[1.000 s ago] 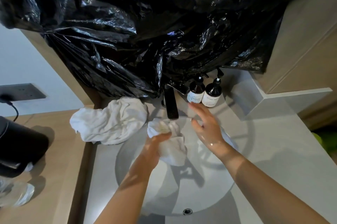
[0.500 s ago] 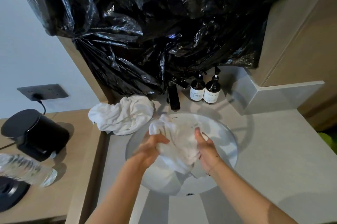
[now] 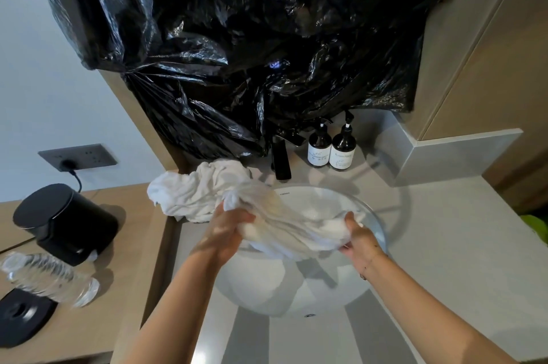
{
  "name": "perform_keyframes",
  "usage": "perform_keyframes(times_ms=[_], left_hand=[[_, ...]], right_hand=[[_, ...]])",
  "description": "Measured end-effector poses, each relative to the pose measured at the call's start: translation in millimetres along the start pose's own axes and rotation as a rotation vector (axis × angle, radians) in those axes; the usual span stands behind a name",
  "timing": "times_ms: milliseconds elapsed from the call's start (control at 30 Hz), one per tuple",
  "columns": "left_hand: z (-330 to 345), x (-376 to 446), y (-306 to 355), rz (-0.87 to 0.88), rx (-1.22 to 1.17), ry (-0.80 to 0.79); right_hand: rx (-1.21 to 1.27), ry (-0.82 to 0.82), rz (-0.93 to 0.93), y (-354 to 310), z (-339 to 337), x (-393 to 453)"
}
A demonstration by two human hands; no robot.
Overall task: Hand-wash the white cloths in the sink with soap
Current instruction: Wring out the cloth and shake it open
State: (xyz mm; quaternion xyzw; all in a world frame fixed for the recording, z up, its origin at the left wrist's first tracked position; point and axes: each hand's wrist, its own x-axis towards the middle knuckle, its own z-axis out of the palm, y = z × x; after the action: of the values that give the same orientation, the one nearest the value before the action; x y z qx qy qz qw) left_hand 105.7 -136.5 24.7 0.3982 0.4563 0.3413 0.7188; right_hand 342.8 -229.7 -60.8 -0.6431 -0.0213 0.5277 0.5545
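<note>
The right hand point(image 3: 357, 237), free by the soap bottles point(image 3: 330, 147) a second ago, now joins the left hand point(image 3: 228, 233) gripping the white cloth point(image 3: 284, 224) stretched mid-frame over the sink point(image 3: 373, 215), so scrubbing seems under way.

Dim, uneven indoor light. Glare streaks the black plastic sheet point(image 3: 237, 52); forearm shadows fall into the sink point(image 3: 376, 215). Motion blur smears the cloth point(image 3: 281, 221); edges bend with wide-angle distortion.
</note>
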Motion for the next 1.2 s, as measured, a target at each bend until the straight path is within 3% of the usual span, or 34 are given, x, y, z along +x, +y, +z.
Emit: perform_keyframes(times_ms=[100, 200, 267, 333, 433, 533, 633, 767, 867, 1000, 1200], left_hand=[[13, 4, 4, 0.097, 0.145, -0.145], [29, 10, 7, 0.108, 0.283, -0.213], [40, 15, 8, 0.137, 0.343, -0.251], [51, 17, 9, 0.183, 0.424, -0.291], [65, 18, 13, 0.238, 0.592, -0.356], [75, 18, 18, 0.300, 0.713, -0.394], [68, 24, 22, 0.343, 0.877, -0.324], [37, 32, 28, 0.444, 1.149, -0.134], [20, 31, 25, 0.531, 1.265, -0.161], [24, 30, 11, 0.464, 1.180, -0.199], [40, 28, -21, 0.246, 0.662, -0.223]], right_hand=[[-0.097, -0.022, 0.053, 6, -7, 4], [-0.404, -0.088, 0.109, 6, -14, 4], [-0.741, -0.158, 0.039, 1, -18, 1], [-0.865, -0.218, -0.177, -5, -21, 1], [-0.690, -0.427, -0.477, -18, -11, -6], [-0.675, -0.586, -0.489, -24, 13, -4], [-0.571, -0.583, -0.479, -24, 28, 6], [-0.629, -0.562, -0.545, -44, 25, 9], [-0.396, -0.572, -0.496, -72, 22, 0], [-0.105, -0.720, -0.394, -92, 42, -19], [0.115, -0.808, -0.291, -100, 67, -36]])
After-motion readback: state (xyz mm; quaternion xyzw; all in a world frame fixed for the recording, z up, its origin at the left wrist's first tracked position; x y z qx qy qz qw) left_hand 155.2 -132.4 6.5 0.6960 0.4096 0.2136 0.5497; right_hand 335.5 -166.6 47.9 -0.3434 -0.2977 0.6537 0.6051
